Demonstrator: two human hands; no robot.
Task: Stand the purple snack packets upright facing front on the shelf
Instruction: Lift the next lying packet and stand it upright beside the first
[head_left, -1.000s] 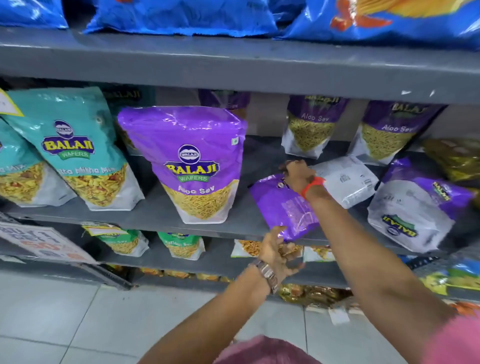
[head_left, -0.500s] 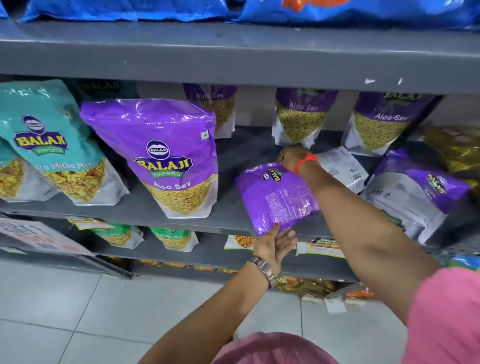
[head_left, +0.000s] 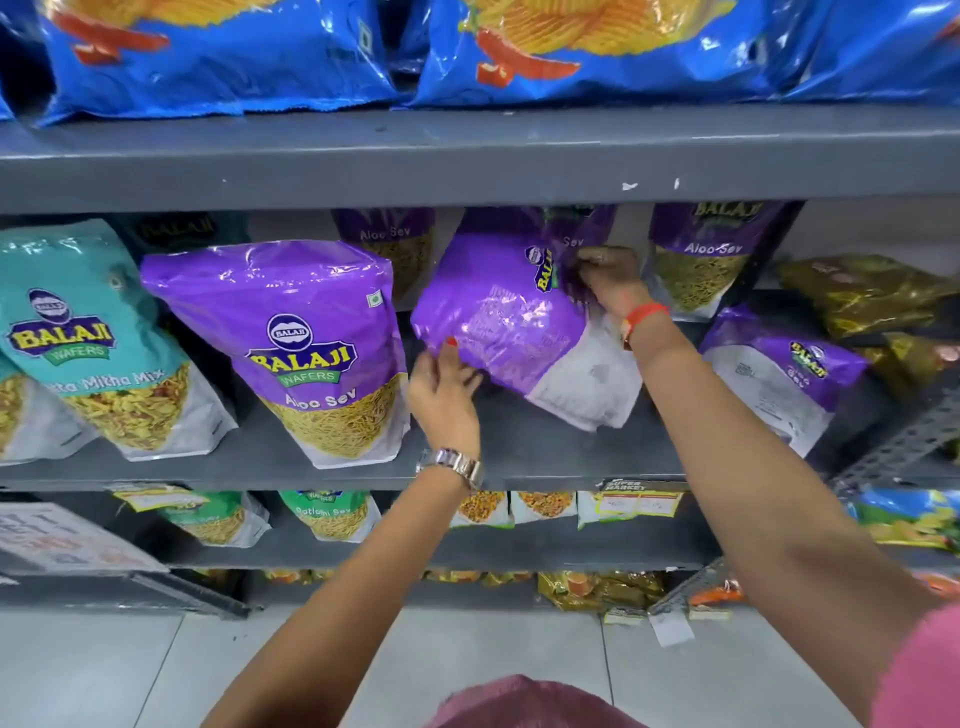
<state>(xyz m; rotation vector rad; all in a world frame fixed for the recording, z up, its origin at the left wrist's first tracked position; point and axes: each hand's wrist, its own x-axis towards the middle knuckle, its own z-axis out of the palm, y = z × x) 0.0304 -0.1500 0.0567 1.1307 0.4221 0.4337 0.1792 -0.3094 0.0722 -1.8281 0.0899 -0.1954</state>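
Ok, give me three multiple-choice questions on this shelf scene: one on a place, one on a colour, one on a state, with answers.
1. Where is the packet in the hands?
A. floor
B. middle shelf
C. top shelf

2. What colour is the wristband on the right hand?
A. red
B. green
C. white

3. How does the held packet face?
A. front out, upright
B. back out, tilted
C. lying flat

Answers: 1 B, it sits among the Aloo Sev packs; 2 A, a red band; 3 B, its printed back shows, with the left hand at its lower corner.
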